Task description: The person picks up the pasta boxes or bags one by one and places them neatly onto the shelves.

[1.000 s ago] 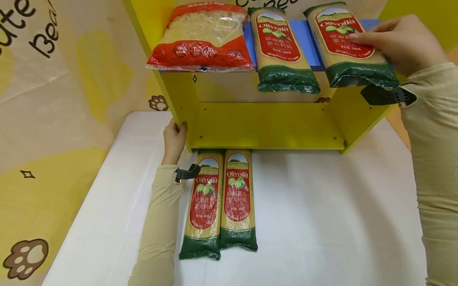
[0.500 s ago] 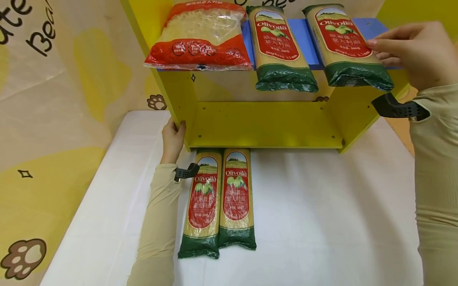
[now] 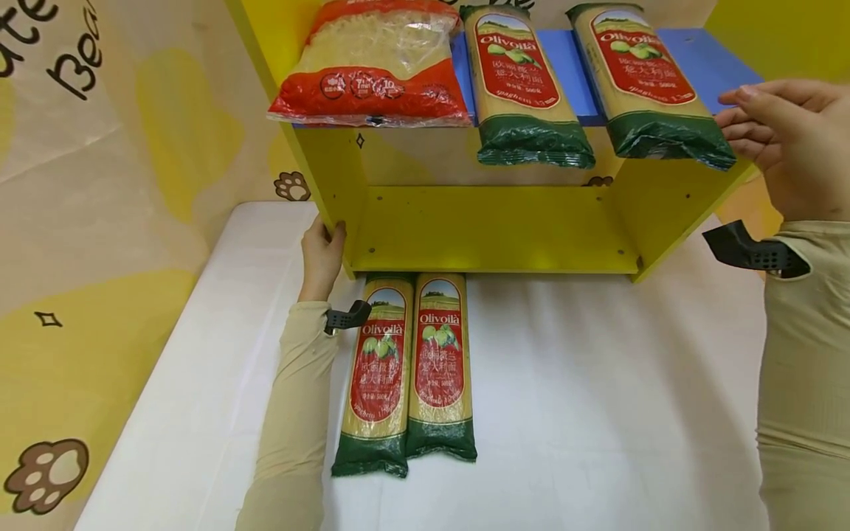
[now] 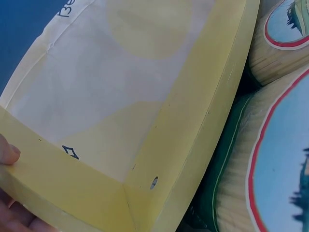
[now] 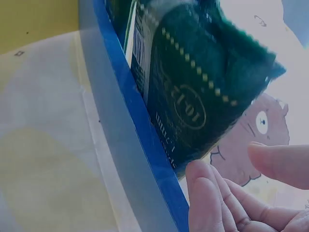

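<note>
My left hand [image 3: 322, 259] grips the left side panel [image 3: 340, 188] of a yellow shelf unit, thumb and fingers on either side of the board. In the left wrist view its thumb and fingertips [image 4: 8, 151] show at the panel's edge. My right hand [image 3: 797, 140] holds nothing, its thumb apart from its fingers. It stands right beside the lower end of a bag of spaghetti [image 3: 647, 85] on the blue shelf [image 3: 700, 66]. The right wrist view shows the green end of this spaghetti bag [image 5: 193, 92] jutting over the blue edge, fingertips right at its corner.
Another spaghetti bag [image 3: 521, 88] lies mid-shelf, beside a red-and-clear bag of pasta [image 3: 375, 63]. Two more spaghetti bags, a left one [image 3: 375, 376] and a right one [image 3: 440, 369], lie on the white table [image 3: 598, 413] before the yellow bottom board [image 3: 491, 228].
My right hand has let go of the right spaghetti bag and moved right and down, away from its label. The bag stays on the shelf. My left hand has not moved.
</note>
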### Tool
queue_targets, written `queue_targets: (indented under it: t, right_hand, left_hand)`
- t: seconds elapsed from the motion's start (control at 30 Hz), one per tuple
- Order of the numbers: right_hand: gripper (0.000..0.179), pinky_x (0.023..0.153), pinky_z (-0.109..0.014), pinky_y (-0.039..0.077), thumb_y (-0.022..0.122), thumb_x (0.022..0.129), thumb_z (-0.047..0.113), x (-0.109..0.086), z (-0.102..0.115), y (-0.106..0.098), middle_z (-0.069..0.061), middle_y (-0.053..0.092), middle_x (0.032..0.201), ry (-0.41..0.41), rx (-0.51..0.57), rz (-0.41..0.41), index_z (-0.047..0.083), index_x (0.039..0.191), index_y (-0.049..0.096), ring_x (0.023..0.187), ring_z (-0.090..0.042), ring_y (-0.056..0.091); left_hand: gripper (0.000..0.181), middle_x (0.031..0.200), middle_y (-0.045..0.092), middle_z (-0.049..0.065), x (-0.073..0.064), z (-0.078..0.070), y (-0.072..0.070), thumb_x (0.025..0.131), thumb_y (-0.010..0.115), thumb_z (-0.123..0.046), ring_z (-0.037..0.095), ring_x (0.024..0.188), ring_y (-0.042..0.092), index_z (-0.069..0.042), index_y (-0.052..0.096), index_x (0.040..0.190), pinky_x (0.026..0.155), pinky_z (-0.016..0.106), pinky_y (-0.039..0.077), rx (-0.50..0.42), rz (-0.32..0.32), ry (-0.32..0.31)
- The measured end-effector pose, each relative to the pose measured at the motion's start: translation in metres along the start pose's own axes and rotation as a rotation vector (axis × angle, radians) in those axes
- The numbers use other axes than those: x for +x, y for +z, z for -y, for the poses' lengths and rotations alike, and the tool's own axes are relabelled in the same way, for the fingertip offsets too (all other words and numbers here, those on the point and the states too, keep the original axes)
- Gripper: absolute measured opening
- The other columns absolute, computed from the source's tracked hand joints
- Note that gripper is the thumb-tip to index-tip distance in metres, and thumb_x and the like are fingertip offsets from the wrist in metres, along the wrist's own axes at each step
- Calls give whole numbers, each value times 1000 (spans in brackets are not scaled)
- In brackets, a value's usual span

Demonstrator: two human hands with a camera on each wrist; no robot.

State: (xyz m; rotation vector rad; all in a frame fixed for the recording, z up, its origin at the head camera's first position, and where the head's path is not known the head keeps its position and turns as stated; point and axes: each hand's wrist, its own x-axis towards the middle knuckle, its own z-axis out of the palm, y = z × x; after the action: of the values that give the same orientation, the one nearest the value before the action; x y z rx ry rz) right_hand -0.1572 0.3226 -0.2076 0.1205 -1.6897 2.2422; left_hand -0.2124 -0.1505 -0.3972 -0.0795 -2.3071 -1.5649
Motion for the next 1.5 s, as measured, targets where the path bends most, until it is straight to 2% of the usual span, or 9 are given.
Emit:
queue_targets:
  t: [0.23,0.43,0.63,0.7,0.83,0.93,1.17,1.4,1.5]
  right_hand:
    - [11,58,-20,52,59,89,-4,-17,-11,-3,-16,64,84,-14,71,7,-12,93,64,63,-20,61]
    - [12,58,-28,54,54,91,-5,-34,-19,-4,-18,65,90,17,140,-9,-13,94,63,61,-26,66]
    - [13,63,-32,55,50,91,-11,-46,-30,-2,-24,62,80,20,222,13,-18,95,59,63,-31,64]
    - [10,64,-32,55,52,90,-11,-50,-34,0,-24,62,82,26,213,14,-19,89,58,65,-32,65]
    - [11,65,-30,54,57,89,-7,-59,-43,2,-22,64,90,36,166,38,-18,91,60,68,-30,65]
    - [15,67,-29,54,58,89,-7,-67,-48,4,-21,66,89,38,146,69,-17,99,61,69,-28,65]
    - [16,69,-28,54,55,90,-6,-84,-62,9,-20,67,87,67,95,156,-16,100,62,71,-26,65]
    - [14,70,-27,53,53,92,-5,-96,-85,10,-16,68,88,136,40,209,-10,100,63,73,-23,66]
    - [14,72,-25,53,52,94,-3,-100,-97,11,-15,67,90,170,25,249,-9,100,63,75,-22,66]
  left_hand:
    - [30,109,61,28,0,1,0,97,49,-11,39,92,61,5,56,121,65,20,41,-5,3,-5]
    - [30,107,61,29,0,0,0,97,49,-11,40,90,61,4,56,121,63,20,40,-11,0,-3]
    - [29,107,61,29,1,0,0,97,50,-11,40,91,61,5,56,121,63,20,41,-10,-2,1]
    - [29,107,61,29,2,0,0,96,50,-11,40,91,61,5,56,120,63,20,40,-6,-2,0]
    - [29,106,61,30,2,0,1,97,50,-11,40,89,60,6,56,119,63,20,40,-5,-1,-2]
    - [29,105,62,30,2,0,1,97,49,-11,39,87,60,6,56,119,62,20,40,-6,-1,-2]
    - [30,109,62,27,0,2,1,97,49,-12,38,95,62,5,56,120,68,20,43,-14,-8,-7]
    - [31,114,61,25,0,0,1,97,50,-13,36,100,62,3,55,124,76,33,48,-11,3,-22]
    - [31,114,61,26,0,1,1,97,50,-12,37,99,62,4,55,123,76,35,48,-9,-1,-20]
